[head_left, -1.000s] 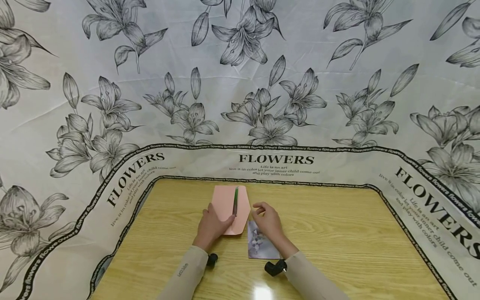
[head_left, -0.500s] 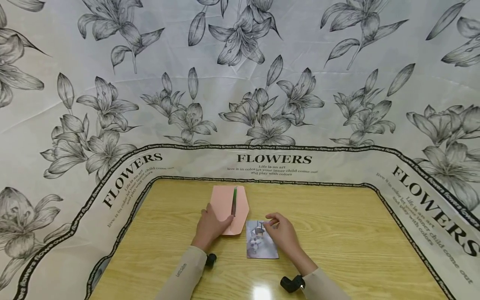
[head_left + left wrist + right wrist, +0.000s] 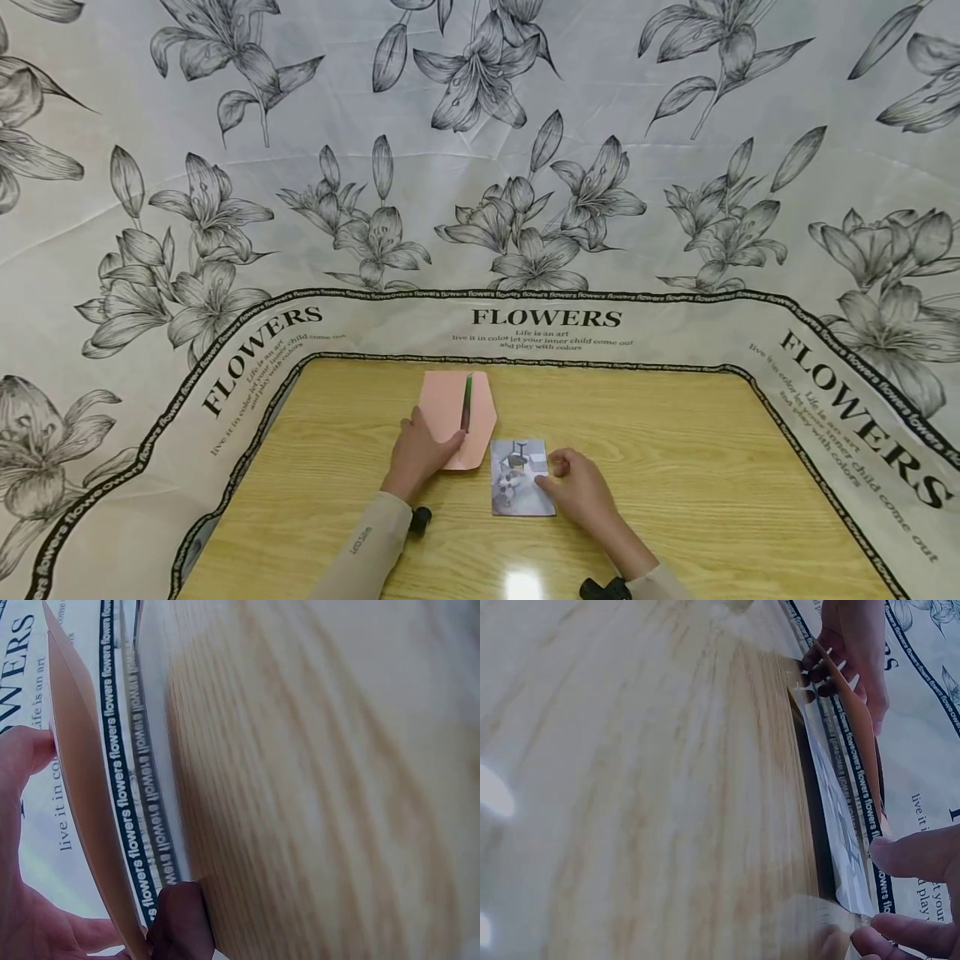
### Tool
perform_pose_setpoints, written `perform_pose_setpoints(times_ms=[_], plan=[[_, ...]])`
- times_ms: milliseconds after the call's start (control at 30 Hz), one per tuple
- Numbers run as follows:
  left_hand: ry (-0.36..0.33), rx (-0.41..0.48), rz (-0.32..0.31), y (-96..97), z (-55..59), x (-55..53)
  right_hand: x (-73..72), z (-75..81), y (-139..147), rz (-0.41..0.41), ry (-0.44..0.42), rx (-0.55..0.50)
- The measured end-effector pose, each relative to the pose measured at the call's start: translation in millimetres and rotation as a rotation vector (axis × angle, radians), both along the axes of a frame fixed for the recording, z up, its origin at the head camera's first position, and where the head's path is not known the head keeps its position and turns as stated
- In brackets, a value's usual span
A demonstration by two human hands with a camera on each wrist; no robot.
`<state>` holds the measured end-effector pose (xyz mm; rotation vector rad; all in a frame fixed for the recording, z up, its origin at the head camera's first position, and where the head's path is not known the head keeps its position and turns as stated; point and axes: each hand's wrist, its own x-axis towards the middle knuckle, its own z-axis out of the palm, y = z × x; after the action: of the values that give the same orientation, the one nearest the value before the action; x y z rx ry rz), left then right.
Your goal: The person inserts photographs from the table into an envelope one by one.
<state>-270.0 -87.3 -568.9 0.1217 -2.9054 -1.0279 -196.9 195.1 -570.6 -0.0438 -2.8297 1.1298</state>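
Observation:
My left hand grips a pink paper envelope, its thumb lying on the upper face. A narrow tapering strip, green at the far end and dark nearer the thumb, runs lengthwise on that face. In the left wrist view the envelope stands edge-on with fingers on both sides. A small grey-white picture card lies on the table, right of and nearer than the envelope. At its right edge is my right hand. The right wrist view shows thumb and fingers parted beside the end of the card.
The table has a yellow wood-grain top. A white cloth with printed flowers and lettering encloses its back and sides. Black cameras sit at the left wrist and the right wrist.
My right hand has moved right and toward the body, from over the card's far part to its right edge, uncovering the card. The left hand stays on the envelope.

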Motion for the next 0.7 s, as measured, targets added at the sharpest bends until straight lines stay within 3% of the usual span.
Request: perform_pose_setpoints(times_ms=[700], plan=[[0.01,0.013,0.001,-0.7,-1.8,0.9,12.0,-2.2,-9,0.013,0.032,0.236]])
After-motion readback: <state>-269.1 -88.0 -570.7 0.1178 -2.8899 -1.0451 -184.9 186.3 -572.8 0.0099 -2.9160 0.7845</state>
